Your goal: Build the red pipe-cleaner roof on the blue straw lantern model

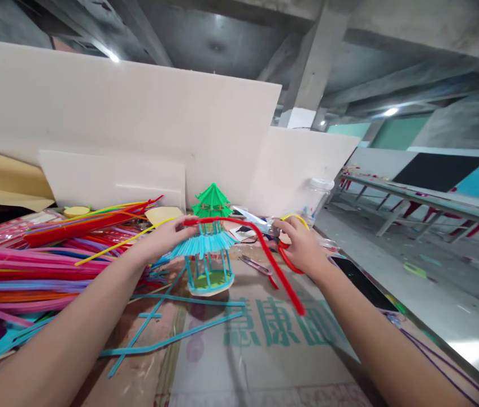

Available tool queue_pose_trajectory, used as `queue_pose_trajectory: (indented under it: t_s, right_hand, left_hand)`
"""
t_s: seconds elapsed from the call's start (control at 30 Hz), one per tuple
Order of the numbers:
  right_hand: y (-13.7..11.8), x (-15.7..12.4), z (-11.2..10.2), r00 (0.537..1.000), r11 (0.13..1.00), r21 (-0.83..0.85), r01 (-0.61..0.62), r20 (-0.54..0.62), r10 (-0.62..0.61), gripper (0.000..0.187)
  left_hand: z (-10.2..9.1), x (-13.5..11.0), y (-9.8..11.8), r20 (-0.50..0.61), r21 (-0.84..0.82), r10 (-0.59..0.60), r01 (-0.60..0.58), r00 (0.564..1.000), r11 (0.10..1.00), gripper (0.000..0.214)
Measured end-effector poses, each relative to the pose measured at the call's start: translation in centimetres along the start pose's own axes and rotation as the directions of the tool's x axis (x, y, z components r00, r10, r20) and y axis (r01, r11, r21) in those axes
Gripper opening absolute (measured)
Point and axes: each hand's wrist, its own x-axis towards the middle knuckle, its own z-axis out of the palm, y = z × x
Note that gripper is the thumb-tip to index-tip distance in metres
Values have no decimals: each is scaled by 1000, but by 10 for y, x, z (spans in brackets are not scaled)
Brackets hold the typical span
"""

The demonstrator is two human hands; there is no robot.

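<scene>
My left hand [174,236] pinches one end of a red pipe cleaner [281,277], which runs right and then bends down over the cardboard. A yellow pipe cleaner [125,243] passes behind that hand; whether it is held too, I cannot tell. My right hand [301,246] is closed round scissors [288,259] with red and yellow handles, the blades pointing left. Behind the red pipe cleaner stands a small pavilion model [212,240] with a green top roof, a light-blue lower roof and blue posts. The red pipe cleaner crosses in front of its upper part.
Bundles of coloured pipe cleaners [23,271] lie at the left. Loose blue pipe cleaners [171,341] cross the table beside printed cardboard [265,362]. Small snips [256,264] lie beyond. A phone [362,282] and a clear jar [318,198] are at the right; white boards [138,113] stand behind.
</scene>
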Motion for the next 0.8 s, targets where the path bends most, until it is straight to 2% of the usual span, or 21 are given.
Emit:
queue_pose_trajectory:
  t_s: [0.2, 0.37, 0.5, 0.8]
  right_hand:
    - [-7, -3, 2, 999, 1000, -6, 27, 30, -27, 39]
    - [-17, -2, 3, 998, 998, -1, 60, 18, -60, 36]
    - [-22, -3, 5, 997, 997, 22, 75, 19, -75, 34]
    - [-26, -3, 7, 996, 993, 69, 94, -1, -94, 41]
  left_hand:
    - [3, -4, 11, -52, -21, 15, -16, 999, 1000, 65]
    - [7, -3, 14, 36, 36, 4, -5, 999, 999, 64]
    - [14, -2, 12, 83, 12, 39, -40, 996, 999, 66]
    - [22, -4, 16, 70, 8, 68, -69, 995, 998, 65]
